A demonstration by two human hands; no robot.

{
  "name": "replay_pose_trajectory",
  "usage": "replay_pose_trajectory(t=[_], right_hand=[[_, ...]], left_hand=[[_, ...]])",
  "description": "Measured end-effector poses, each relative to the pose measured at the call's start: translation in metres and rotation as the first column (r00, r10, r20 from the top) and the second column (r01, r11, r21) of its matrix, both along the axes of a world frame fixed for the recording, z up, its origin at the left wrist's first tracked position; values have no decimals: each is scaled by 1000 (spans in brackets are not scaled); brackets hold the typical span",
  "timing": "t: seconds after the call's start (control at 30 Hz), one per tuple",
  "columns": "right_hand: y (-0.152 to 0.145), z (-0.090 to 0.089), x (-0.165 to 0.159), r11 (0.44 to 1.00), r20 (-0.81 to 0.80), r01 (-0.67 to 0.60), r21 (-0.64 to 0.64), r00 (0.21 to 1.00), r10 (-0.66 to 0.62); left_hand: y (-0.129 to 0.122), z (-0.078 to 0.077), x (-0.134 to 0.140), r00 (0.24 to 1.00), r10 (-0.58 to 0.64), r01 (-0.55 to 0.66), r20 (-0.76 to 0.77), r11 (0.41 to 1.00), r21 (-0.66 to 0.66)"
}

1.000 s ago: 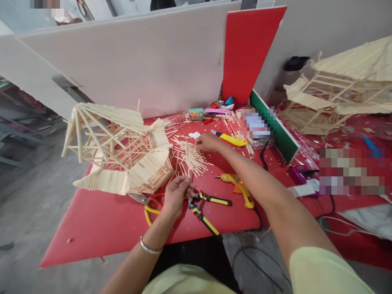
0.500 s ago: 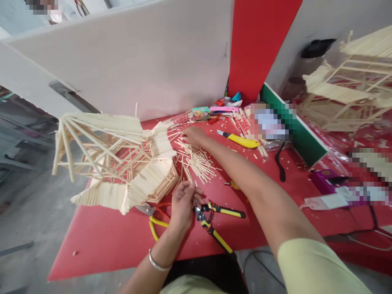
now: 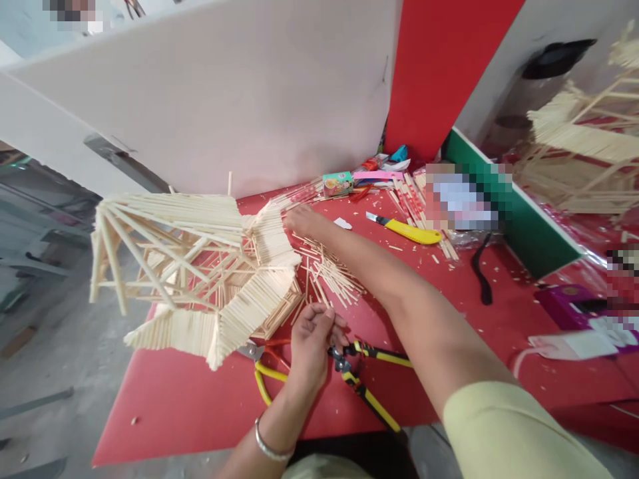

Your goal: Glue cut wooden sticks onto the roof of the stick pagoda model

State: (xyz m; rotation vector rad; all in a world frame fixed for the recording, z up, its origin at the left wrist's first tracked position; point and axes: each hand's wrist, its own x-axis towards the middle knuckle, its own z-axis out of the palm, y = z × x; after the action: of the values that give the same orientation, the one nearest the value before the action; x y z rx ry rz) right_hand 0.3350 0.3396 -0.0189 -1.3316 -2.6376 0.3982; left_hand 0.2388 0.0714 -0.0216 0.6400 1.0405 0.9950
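A model building of thin wooden sticks (image 3: 259, 303), with slatted roof edges and an open frame, stands on the left of the red table. My right hand (image 3: 302, 221) reaches to its far right edge, fingers bent and closed; whatever they hold is hidden. Below it lies a loose heap of cut sticks (image 3: 337, 276). My left hand (image 3: 312, 339) is held low at the front of the heap, thumb and fingers pinched together; I cannot make out what is between them. Cutting pliers with yellow-black handles (image 3: 372, 399) lie right beside it, and yellow-handled shears (image 3: 269, 372) lie partly behind it.
A yellow utility knife (image 3: 412, 231) lies right of my forearm, with bundled sticks (image 3: 414, 199) behind it. A small green box (image 3: 337, 184) sits near the white partition (image 3: 224, 100). A green board (image 3: 514, 206) stands at the right, a second stick model (image 3: 589, 133) beyond it.
My right hand has moved left, closer to the model's edge, and a small white scrap now shows beside the forearm. My left hand keeps its pinch. The whole view has shifted slightly.
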Motion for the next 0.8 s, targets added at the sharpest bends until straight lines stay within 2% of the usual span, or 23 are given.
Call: replay_pose_trajectory(t=[0.13, 0.23, 0.3, 0.4, 0.47, 0.57, 0.67, 0.8], right_hand=[[-25, 34, 38, 983, -113, 163, 89, 982, -152], [-67, 64, 69, 975, -208, 207, 74, 960, -188], [-106, 84, 85, 959, -474, 262, -108, 834, -281], [-169, 108, 95, 929, -641, 241, -280, 674, -368], [-209, 121, 90, 910, -662, 233, -344, 627, -411], [-259, 133, 68, 887, -645, 220, -406, 619, -449], [-298, 140, 37, 890, -605, 209, -405, 669, -432], [-337, 149, -3, 917, -544, 230, -325, 748, -381]], left_hand=[[-10, 4, -10, 999, -25, 25, 41, 1000, -15], [-22, 8, -16, 986, -116, 121, 123, 992, -33], [-29, 12, -19, 972, -165, 171, 168, 985, -25], [-42, 21, -24, 967, -162, 161, 196, 987, 22], [-52, 29, -31, 967, -153, 140, 203, 987, 75], [-68, 42, -45, 968, -147, 115, 206, 981, 157], [-86, 52, -62, 969, -119, 73, 215, 975, 211], [-108, 65, -84, 963, -126, 64, 238, 966, 252]])
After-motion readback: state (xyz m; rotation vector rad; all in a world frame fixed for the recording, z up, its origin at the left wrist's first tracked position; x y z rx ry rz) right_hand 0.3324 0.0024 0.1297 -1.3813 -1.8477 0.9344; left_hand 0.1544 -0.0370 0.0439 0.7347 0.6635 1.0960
